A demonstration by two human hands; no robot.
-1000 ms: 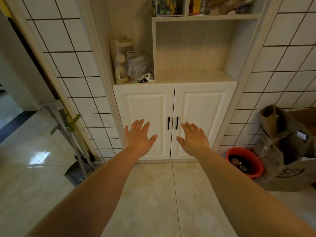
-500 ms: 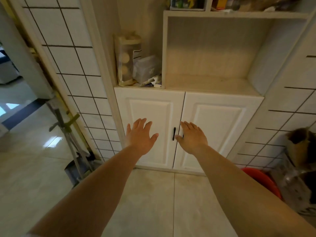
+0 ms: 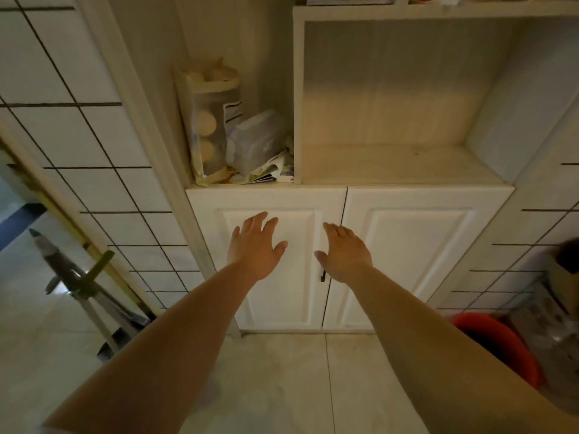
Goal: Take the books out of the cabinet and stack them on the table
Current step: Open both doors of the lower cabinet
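A white cabinet [image 3: 416,255] with two closed doors stands ahead, a bare open shelf above them. Both my arms stretch toward it. My left hand [image 3: 255,249] is spread flat in front of the left door [image 3: 275,296], holding nothing. My right hand [image 3: 344,252] hovers with straight fingers over the seam between the doors, covering most of the black door handles [image 3: 322,276]. Whether either hand touches the doors I cannot tell. No books and no table are in view.
A clear bag of round things [image 3: 206,126] and a plastic pack [image 3: 257,139] sit in the niche left of the shelf. A red bucket [image 3: 498,346] and a cardboard box [image 3: 564,277] stand at the right. Mop handles [image 3: 84,286] lean against the left tiled wall.
I have come closer to the cabinet, which now fills more of the view. Both hands stayed spread and moved nearer the doors, the right one now over the handles.
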